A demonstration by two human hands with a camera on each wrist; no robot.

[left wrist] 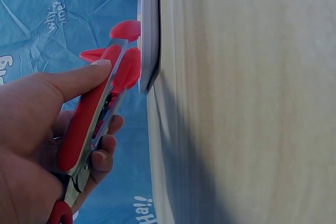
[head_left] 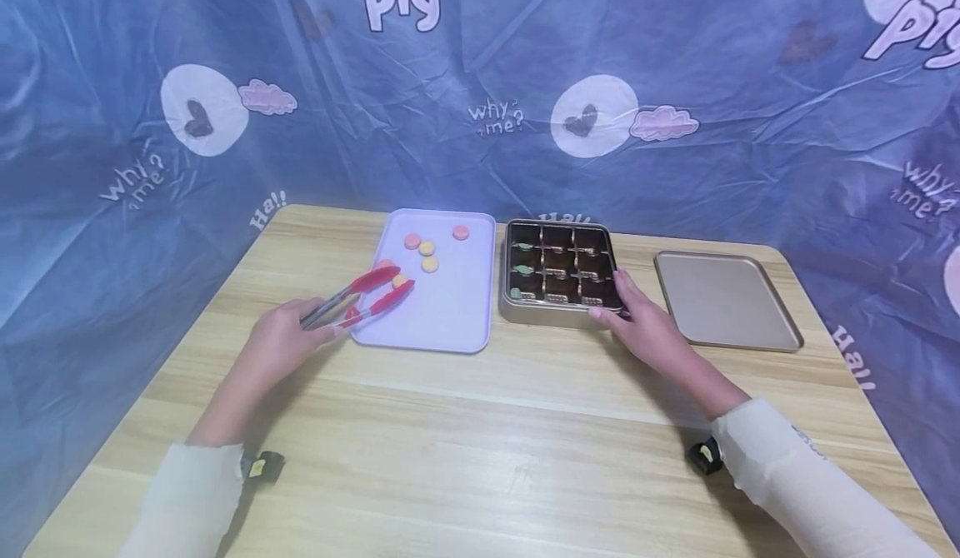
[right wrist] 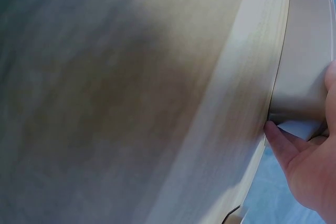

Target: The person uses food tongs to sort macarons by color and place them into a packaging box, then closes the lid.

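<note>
My left hand (head_left: 279, 343) grips red-tipped metal tongs (left wrist: 86, 114), its thumb along one red handle pad. The tongs' tips are spread over the left side of a lavender tray (head_left: 420, 325), with a yellow macaron (head_left: 401, 280) between them. Two more yellow macarons and several pink ones, such as the pink macaron (head_left: 461, 232), lie on that tray. At the near right corner of a gold tin box (head_left: 551, 316), my right hand (head_left: 647, 331) holds on, thumb on the front wall and fingers at the right side. Green macarons (head_left: 523, 269) stand in the left column of its brown divided insert (head_left: 557, 260).
A flat gold lid (head_left: 723, 300) lies on the wooden table (head_left: 480, 450) to the right of the tin. Blue printed cloth (head_left: 480, 58) hangs behind the table and along both sides. The tray and tin stand side by side with a narrow gap.
</note>
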